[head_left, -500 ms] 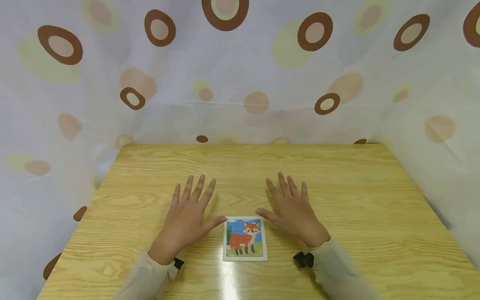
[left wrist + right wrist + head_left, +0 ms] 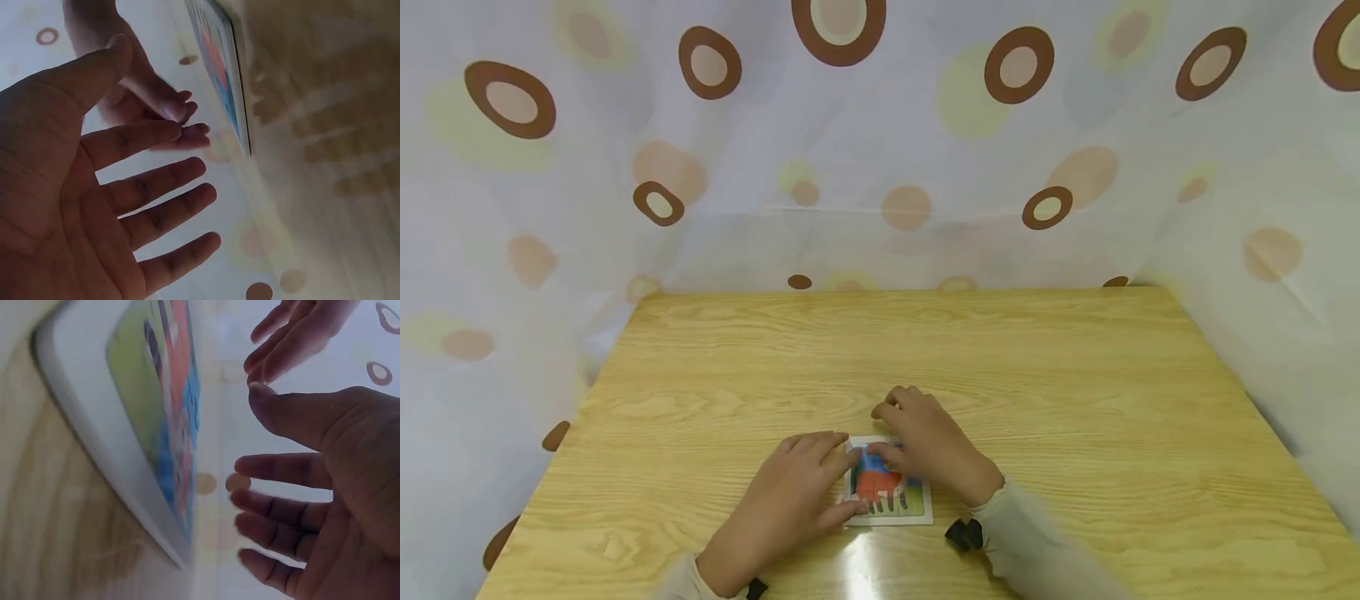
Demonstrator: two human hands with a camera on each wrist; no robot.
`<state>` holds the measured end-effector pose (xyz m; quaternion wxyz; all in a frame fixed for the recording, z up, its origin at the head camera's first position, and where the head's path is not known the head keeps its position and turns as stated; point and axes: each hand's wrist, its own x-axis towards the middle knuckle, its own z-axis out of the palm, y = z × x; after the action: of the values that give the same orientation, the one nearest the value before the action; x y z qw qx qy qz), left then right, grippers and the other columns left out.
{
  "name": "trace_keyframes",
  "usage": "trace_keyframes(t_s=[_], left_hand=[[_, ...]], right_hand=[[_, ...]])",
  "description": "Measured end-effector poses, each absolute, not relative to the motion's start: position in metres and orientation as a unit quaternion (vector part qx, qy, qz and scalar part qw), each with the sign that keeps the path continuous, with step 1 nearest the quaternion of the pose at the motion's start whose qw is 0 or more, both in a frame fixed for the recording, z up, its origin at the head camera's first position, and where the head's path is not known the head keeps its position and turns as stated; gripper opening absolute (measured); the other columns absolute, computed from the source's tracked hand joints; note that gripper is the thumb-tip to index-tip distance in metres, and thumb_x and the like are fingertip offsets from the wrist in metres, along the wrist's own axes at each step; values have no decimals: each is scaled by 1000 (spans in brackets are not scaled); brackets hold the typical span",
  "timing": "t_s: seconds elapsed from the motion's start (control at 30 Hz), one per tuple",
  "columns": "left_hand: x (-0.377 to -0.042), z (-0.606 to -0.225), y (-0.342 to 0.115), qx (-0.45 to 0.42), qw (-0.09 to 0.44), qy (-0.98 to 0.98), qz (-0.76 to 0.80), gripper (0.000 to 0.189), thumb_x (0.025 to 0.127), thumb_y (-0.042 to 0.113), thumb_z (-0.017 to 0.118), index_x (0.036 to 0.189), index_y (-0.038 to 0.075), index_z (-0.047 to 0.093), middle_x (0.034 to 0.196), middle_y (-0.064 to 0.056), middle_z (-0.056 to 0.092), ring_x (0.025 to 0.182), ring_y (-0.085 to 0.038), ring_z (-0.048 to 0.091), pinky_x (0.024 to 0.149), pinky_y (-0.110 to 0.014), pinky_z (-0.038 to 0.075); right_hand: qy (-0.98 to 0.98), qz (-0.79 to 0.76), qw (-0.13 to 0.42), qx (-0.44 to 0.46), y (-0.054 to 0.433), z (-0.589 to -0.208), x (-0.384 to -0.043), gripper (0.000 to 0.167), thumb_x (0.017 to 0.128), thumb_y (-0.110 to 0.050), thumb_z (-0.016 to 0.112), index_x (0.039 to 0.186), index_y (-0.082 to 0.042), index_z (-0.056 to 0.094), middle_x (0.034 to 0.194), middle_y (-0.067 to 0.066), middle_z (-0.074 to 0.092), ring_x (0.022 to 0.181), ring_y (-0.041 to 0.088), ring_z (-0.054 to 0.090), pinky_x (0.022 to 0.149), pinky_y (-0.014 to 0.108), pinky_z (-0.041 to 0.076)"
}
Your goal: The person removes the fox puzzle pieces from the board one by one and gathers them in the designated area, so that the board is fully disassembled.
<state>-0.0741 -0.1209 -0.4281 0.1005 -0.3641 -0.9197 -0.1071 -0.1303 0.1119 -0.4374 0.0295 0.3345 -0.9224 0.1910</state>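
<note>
A square fox jigsaw puzzle in a white frame lies flat on the table, faint seams crossing its picture. My left hand hovers at its left side, thumb and fingers relaxed and apart; in the left wrist view nothing lies in the palm. Over the puzzle's upper right part hangs my right hand, covering the fox's head in the head view. Its fingers bend loosely, and the right wrist view shows a gap between them and the puzzle. Neither hand holds anything.
The wood-grain table stretches out beyond and to both sides of the hands. A white curtain with brown and pastel oval spots encloses its back and sides. Black wrist mounts sit under the sleeves.
Both hands have moved inward to the puzzle from flat, spread poses on either side. The left hand came nearer the body, and their fingers are now more bent. The puzzle has stayed in place.
</note>
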Motion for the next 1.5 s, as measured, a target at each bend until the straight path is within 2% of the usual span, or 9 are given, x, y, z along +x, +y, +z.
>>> trace_keyframes(t_s=[0.07,0.13,0.23,0.3,0.5,0.83,1.03,1.3,1.5], left_hand=[[-69,-429,-118,-376,95,-915,-112,53,85,52,80,121,12,76,127,-8,69,117,-25,65,93,-43,56],[-67,-431,-116,-383,80,-913,-112,44,83,50,83,107,13,79,120,-5,72,109,-22,67,86,-39,57],[-67,-432,-113,-395,53,-911,-107,31,78,43,88,89,15,79,112,-3,75,98,-19,70,78,-35,58],[-68,-433,-112,-399,41,-911,-96,27,75,39,90,86,16,80,112,-4,77,95,-19,72,76,-35,58],[-71,-433,-106,-405,47,-912,-46,31,69,42,91,86,18,82,112,-2,77,94,-18,72,76,-33,58],[-65,-432,-102,-384,47,-922,-28,30,71,41,89,90,19,84,118,-4,76,104,-24,74,79,-36,61],[-51,-433,-96,-371,53,-926,41,39,79,36,85,111,15,81,121,-3,75,104,-23,73,76,-30,60],[-48,-432,-97,-361,44,-931,46,43,78,40,85,113,17,81,121,-1,74,104,-22,73,79,-31,60],[-51,-434,-95,-357,46,-932,32,41,77,42,85,110,18,81,117,1,76,102,-20,73,78,-30,59]], right_hand=[[-917,210,5,339,107,-438,-129,32,93,-32,79,112,-7,71,102,3,61,84,16,56,73,33,52],[-914,233,-32,332,103,-440,-127,25,94,-27,78,108,-8,70,96,-1,58,77,12,52,68,29,49],[-912,250,-73,315,100,-443,-126,19,95,-22,76,106,-9,67,95,-3,55,74,9,50,66,26,47],[-911,256,-80,312,100,-446,-125,18,96,-21,76,105,-9,66,96,-3,55,75,9,51,67,26,48],[-910,269,-70,307,99,-448,-123,17,95,-18,77,103,-8,64,98,-1,57,78,10,52,70,28,50],[-911,291,-79,282,94,-448,-123,19,92,-7,76,102,-5,60,91,0,51,74,14,48,66,29,45],[-908,296,-83,286,92,-449,-122,23,91,-5,75,103,-6,55,93,2,45,73,16,47,65,30,44],[-898,340,-115,255,89,-446,-121,25,91,-2,74,105,-7,54,89,2,52,75,16,50,65,31,44],[-894,338,-133,261,93,-440,-130,16,95,-5,72,91,-10,57,83,0,52,71,14,50,59,29,42]])
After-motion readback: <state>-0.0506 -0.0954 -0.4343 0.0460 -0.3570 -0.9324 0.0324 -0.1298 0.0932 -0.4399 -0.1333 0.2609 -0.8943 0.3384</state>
